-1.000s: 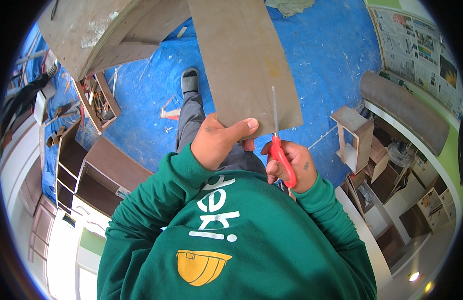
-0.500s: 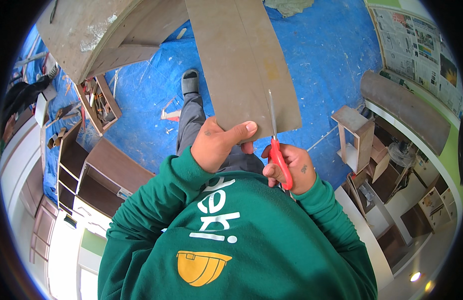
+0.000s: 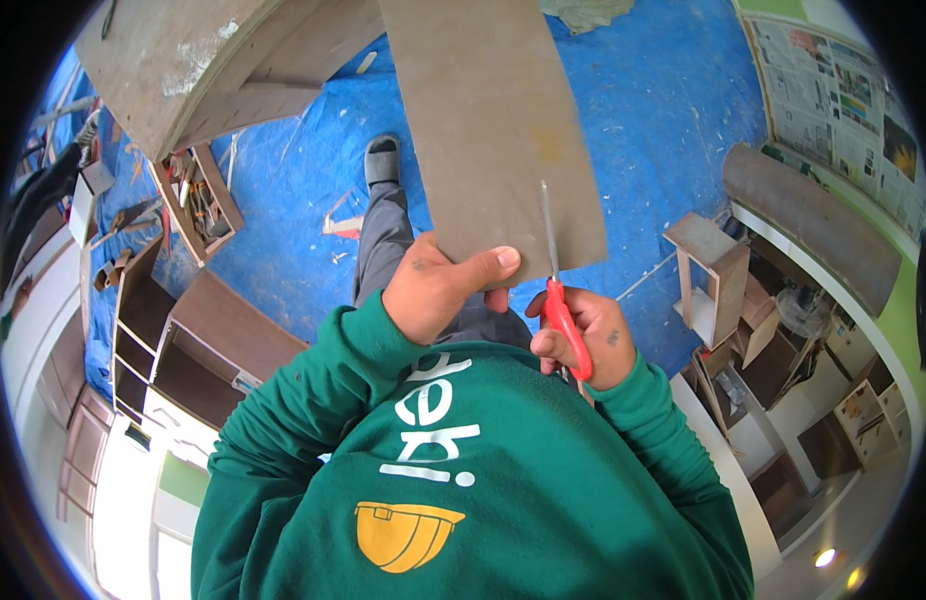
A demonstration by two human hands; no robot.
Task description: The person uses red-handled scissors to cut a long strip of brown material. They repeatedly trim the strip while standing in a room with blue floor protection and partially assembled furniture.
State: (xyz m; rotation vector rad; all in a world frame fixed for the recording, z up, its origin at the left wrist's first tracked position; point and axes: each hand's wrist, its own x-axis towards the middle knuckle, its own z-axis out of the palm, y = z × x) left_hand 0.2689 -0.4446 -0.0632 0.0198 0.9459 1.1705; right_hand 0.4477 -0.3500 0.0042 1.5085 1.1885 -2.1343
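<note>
A long grey-brown flexible sheet (image 3: 488,120) stretches away from my body. My left hand (image 3: 433,290) pinches its near edge, thumb on top and fingers underneath. In my right hand (image 3: 601,335) is a pair of scissors with red handles (image 3: 566,322), the fingers closed round the grips. One metal blade lies over the upper face of the sheet near its right side, pointing away from me. The other blade is hidden, apparently under the sheet.
Blue tarp (image 3: 673,110) covers the floor. A large wooden piece (image 3: 153,70) stands at the far left, beside a wooden box of tools (image 3: 228,215). Small wooden cabinets (image 3: 223,340) sit at left; an open wooden frame (image 3: 710,250) and a curved brown panel (image 3: 813,220) are at right.
The sheet, both hands and the scissors have shifted slightly to the right together. My grips look the same. At the far left edge, a person's dark-clothed limb has moved.
</note>
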